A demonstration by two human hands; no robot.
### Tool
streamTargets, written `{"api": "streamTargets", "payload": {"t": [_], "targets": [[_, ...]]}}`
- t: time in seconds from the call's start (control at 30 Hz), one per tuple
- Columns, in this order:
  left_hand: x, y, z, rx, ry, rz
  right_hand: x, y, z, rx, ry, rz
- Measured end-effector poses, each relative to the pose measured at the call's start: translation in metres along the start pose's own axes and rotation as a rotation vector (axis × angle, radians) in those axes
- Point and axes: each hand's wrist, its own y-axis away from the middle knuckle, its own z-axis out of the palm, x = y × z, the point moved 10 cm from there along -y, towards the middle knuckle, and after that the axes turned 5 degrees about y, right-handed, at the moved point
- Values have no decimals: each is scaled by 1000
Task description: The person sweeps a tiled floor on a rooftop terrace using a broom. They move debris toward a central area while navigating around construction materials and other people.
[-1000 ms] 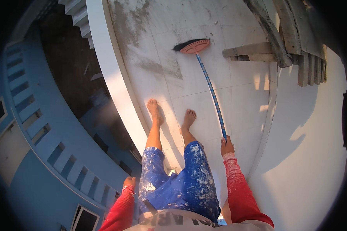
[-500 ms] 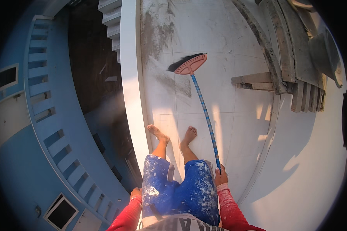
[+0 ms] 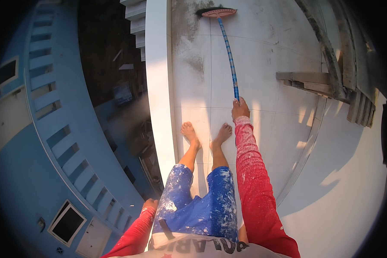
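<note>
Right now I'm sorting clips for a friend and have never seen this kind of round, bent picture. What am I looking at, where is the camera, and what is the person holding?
The camera sits on a person's head and looks down, so you see their own body from above. Its wide lens bends straight edges near the rim, which gives the round look.

The person stands barefoot on a white tiled ledge, wearing paint-spattered blue shorts and red sleeves. Their right hand is stretched forward and grips the end of a long blue pole. At its far end is a wide orange brush head, resting on a dirty grey patch of the tiles. The left hand hangs by the hip and appears to hold nothing.

To the left, beyond a white parapet, is a drop beside a blue building. On the right lie some wooden planks.
</note>
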Motion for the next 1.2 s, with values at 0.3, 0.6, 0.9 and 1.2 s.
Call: {"api": "streamTargets", "payload": {"t": [0.3, 0.6, 0.9, 1.2], "targets": [[1, -18, -34, 140, 136, -41, 160, 279, -65, -5, 183, 45], [-26, -15, 4, -8, 73, -123, 252, 337, 22, -270, 449, 246], [-14, -30, -38, 153, 143, -59, -130, -94, 57, -2, 97, 6], [-5, -10, -42, 43, 219, -94, 100, 169, -12, -102, 93, 181]]}}
